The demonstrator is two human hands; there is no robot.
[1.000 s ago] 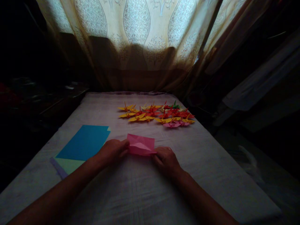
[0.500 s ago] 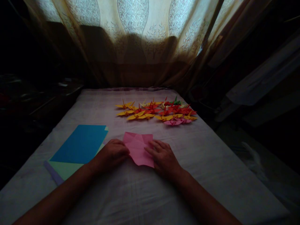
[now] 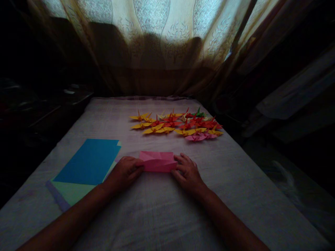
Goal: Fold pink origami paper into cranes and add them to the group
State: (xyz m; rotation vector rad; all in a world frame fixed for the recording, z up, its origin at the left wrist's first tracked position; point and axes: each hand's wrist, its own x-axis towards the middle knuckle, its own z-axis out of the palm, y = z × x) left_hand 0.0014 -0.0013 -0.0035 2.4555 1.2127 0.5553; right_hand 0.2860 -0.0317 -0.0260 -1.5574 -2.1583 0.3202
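Observation:
A creased pink paper [image 3: 158,162] lies in front of me, its near part bent up and over so that it looks like a low, wide strip. My left hand [image 3: 130,168] pinches its left end between thumb and fingers. At the right end, my right hand [image 3: 186,170] has its thumb low and its fingers on the edge, gripping the paper there. Beyond the paper stand several folded paper cranes [image 3: 167,129] in yellow, red, pink, white and green.
Left of my left forearm lies a stack of sheets with a blue sheet [image 3: 90,162] on top and green and purple ones under it. A pale cloth [image 3: 110,115] covers the table. A patterned curtain [image 3: 178,42] hangs behind it.
The near edge of the pink paper has come up and away from me, so the sheet now looks narrower. Both hands have moved slightly, still at its two ends.

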